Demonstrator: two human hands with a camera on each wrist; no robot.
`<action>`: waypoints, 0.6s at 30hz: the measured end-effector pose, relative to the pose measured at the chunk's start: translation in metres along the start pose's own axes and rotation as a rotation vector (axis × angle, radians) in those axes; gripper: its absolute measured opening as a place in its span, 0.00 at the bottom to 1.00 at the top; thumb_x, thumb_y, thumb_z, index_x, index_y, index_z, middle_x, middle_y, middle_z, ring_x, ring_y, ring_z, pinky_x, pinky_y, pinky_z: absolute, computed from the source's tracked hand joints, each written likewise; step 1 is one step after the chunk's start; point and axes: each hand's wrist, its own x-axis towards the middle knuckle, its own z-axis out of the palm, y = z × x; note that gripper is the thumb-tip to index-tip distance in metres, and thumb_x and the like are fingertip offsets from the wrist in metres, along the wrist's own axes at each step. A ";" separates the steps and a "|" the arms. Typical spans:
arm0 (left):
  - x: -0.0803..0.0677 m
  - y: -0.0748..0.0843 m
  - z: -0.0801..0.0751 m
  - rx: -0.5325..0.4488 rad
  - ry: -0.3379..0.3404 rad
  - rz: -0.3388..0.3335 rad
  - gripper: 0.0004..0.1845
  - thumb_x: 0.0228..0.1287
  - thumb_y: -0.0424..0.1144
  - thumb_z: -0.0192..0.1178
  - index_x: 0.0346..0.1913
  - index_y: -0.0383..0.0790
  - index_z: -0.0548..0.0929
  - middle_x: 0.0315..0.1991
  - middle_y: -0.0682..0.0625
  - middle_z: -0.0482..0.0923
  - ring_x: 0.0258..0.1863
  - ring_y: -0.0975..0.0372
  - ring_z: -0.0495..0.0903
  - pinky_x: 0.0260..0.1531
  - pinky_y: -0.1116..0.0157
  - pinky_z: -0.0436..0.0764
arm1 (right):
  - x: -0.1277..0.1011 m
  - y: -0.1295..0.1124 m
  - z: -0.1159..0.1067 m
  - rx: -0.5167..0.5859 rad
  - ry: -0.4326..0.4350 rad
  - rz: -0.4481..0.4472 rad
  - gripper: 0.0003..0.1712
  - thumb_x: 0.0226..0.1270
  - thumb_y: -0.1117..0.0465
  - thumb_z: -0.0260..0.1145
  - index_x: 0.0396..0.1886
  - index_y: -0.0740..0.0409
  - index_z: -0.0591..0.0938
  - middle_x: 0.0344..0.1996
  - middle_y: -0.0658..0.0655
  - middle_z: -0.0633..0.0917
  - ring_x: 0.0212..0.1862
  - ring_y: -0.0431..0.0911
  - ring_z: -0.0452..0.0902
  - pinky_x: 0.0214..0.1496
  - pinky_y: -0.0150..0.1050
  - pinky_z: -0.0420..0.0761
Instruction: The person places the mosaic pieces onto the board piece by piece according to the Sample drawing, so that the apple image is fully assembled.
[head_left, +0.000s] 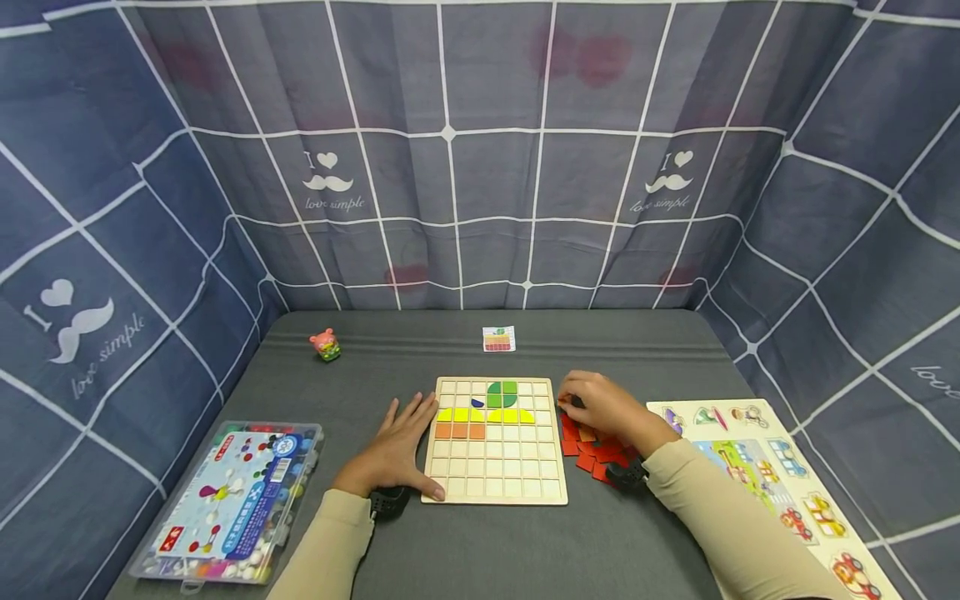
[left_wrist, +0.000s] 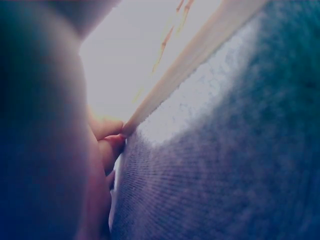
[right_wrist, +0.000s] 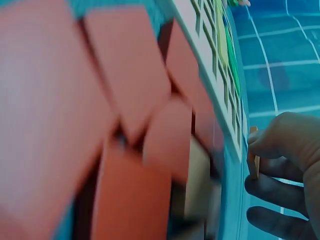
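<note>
One board [head_left: 495,467] lies on the grey counter [head_left: 405,342], carrying four green pieces [head_left: 510,400], three orange squares [head_left: 461,430], one blue piece [head_left: 477,402]. The left hand [head_left: 401,446], fingers spread, touches its left edge; the right hand [head_left: 600,404] pinches one tile [right_wrist: 256,167] beside it. Checked cloth [head_left: 495,175] encloses three sides.

Grid board [head_left: 491,483] lies between case [head_left: 221,492] and tiles [head_left: 587,461].

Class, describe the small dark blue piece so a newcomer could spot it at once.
On the grey table, find the pale gridded board. Green pieces sit near its far edge, with a yellow row just nearer. The blue piece lies immediately left of the green, beyond the yellow: the only blue one on the board.
</note>
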 end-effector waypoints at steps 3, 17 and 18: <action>0.000 0.000 0.001 -0.001 -0.001 -0.005 0.85 0.27 0.80 0.79 0.86 0.39 0.49 0.85 0.45 0.43 0.83 0.48 0.38 0.76 0.41 0.27 | 0.008 -0.009 0.005 -0.008 -0.014 -0.013 0.05 0.66 0.68 0.77 0.40 0.58 0.90 0.41 0.50 0.84 0.42 0.43 0.83 0.44 0.40 0.86; -0.001 0.002 -0.001 -0.003 -0.001 -0.002 0.85 0.26 0.80 0.79 0.86 0.38 0.50 0.85 0.45 0.44 0.83 0.47 0.39 0.76 0.40 0.28 | 0.048 -0.065 0.050 0.007 0.017 -0.221 0.05 0.63 0.68 0.79 0.36 0.57 0.90 0.38 0.50 0.85 0.41 0.42 0.81 0.46 0.35 0.83; -0.001 0.002 -0.001 -0.004 -0.001 -0.001 0.85 0.27 0.80 0.79 0.86 0.38 0.50 0.85 0.45 0.44 0.83 0.47 0.39 0.76 0.40 0.28 | 0.049 -0.068 0.052 0.011 0.010 -0.226 0.04 0.64 0.68 0.78 0.35 0.58 0.89 0.38 0.50 0.85 0.41 0.43 0.81 0.46 0.35 0.82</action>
